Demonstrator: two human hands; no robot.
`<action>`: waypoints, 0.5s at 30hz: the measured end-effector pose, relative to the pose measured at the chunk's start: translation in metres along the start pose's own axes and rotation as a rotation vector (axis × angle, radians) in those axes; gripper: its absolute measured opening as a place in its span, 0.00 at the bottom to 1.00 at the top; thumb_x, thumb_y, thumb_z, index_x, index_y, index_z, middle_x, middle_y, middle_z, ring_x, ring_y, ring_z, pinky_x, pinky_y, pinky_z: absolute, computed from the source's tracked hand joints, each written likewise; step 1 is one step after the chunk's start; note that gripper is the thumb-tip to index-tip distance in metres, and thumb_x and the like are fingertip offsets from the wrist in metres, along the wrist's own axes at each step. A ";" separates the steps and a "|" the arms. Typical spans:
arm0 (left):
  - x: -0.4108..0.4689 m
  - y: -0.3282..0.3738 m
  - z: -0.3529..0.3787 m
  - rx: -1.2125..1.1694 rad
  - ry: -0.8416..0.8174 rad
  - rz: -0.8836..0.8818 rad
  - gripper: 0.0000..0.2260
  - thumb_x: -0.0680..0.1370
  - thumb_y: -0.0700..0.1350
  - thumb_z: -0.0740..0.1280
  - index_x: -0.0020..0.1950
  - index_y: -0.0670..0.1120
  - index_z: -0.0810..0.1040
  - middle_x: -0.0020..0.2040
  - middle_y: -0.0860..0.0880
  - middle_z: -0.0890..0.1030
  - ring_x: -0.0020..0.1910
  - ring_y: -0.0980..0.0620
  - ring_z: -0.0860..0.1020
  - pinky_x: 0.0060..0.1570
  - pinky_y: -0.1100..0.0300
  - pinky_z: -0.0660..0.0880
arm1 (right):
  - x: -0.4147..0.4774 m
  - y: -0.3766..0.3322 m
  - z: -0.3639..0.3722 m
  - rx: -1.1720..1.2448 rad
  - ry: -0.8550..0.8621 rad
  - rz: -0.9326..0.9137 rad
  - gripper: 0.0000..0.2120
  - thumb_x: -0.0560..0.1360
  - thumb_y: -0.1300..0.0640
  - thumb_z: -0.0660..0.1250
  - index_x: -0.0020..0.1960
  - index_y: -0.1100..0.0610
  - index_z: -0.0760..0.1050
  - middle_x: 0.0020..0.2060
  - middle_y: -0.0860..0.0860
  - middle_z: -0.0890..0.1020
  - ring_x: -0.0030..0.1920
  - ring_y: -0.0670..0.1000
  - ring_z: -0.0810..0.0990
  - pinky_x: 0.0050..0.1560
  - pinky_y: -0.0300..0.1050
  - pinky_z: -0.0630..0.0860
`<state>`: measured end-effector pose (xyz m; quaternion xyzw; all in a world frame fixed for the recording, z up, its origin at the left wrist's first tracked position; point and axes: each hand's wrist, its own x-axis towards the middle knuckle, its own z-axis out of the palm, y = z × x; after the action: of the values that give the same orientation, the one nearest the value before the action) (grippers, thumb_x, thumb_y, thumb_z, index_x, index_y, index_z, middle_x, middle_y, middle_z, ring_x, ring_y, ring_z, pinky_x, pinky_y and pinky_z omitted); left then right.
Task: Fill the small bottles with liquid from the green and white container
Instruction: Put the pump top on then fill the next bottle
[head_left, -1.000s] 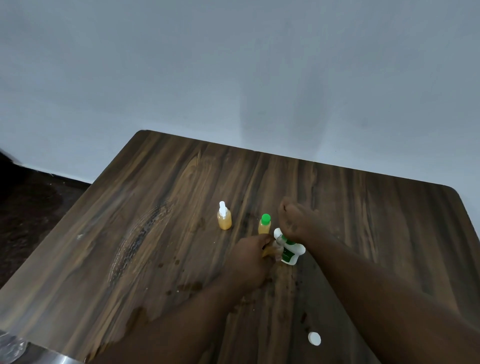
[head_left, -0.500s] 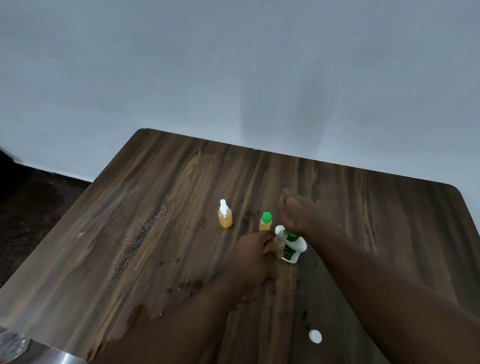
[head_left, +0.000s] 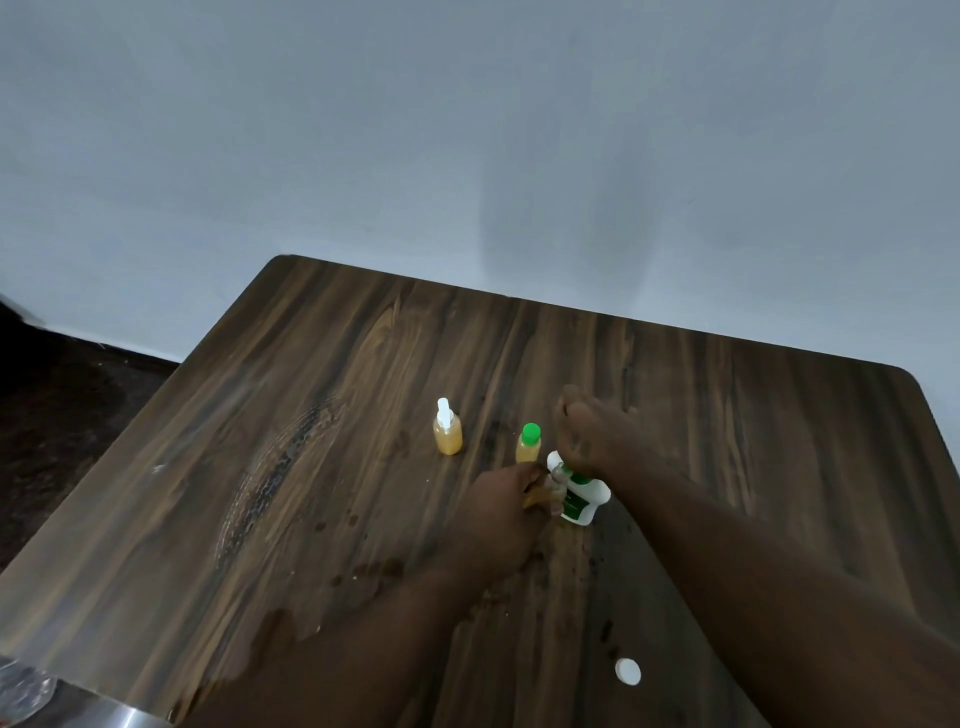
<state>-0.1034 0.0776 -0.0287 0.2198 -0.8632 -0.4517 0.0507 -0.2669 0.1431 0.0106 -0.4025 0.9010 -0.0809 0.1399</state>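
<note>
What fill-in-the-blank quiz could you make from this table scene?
1. The right hand holds the green and ____ plastic container tilted beside the small clear bottle gripped by the left hand.
2. The small orange-filled bottle with a white spray top stands left of a second small bottle with a ____ cap.
3. A loose round white cap lies on the dark wooden ____.
Missing words: white; green; table.

Small bottle (head_left: 537, 496), just left of green and white container (head_left: 582, 501): mostly hidden by left hand (head_left: 498, 514). Container top under right hand (head_left: 587, 436).
</note>
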 end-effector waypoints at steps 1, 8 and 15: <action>0.000 0.001 0.000 0.004 0.006 0.008 0.04 0.79 0.52 0.68 0.51 0.55 0.80 0.45 0.59 0.82 0.44 0.64 0.79 0.42 0.69 0.74 | 0.001 0.000 -0.003 0.005 0.018 -0.009 0.09 0.81 0.48 0.54 0.50 0.53 0.66 0.44 0.51 0.77 0.46 0.55 0.78 0.57 0.57 0.70; 0.002 0.002 0.000 0.011 -0.012 -0.001 0.04 0.79 0.52 0.69 0.52 0.55 0.80 0.45 0.59 0.82 0.44 0.65 0.78 0.40 0.70 0.71 | -0.002 0.002 0.000 -0.011 -0.025 -0.002 0.10 0.81 0.47 0.54 0.53 0.53 0.68 0.47 0.51 0.77 0.49 0.55 0.78 0.58 0.57 0.70; 0.004 0.002 -0.001 0.004 -0.008 0.007 0.02 0.79 0.51 0.68 0.49 0.54 0.80 0.43 0.59 0.81 0.43 0.64 0.79 0.41 0.67 0.73 | -0.003 0.004 0.003 0.007 0.008 0.064 0.11 0.81 0.47 0.53 0.52 0.53 0.68 0.47 0.51 0.78 0.49 0.55 0.78 0.57 0.57 0.71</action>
<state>-0.1070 0.0761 -0.0270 0.2151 -0.8651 -0.4505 0.0482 -0.2665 0.1475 0.0072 -0.3726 0.9137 -0.0810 0.1404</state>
